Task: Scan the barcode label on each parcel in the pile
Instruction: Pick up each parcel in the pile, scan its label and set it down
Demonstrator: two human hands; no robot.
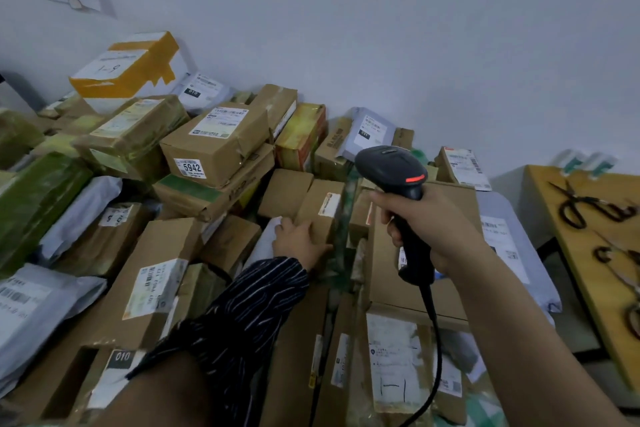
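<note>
Gripping the black scanner [391,166] in the right hand [440,225], centre right of the frame. Resting the left hand [298,243], fingers [284,224] relaxed, on a small brown parcel [317,204] at centre of the pile [214,149].

The scanner [398,170] is black with a red-orange bar. The sleeve [249,315] is dark with thin white stripes. At 10 o'clock a white box [104,68] carries orange-yellow tape [147,61]; at 9 o'clock lies a green parcel [34,198].

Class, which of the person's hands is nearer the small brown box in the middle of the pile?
Left. The left hand rests on the small brown box; the right hand is apart, to its right, gripping the scanner.
</note>
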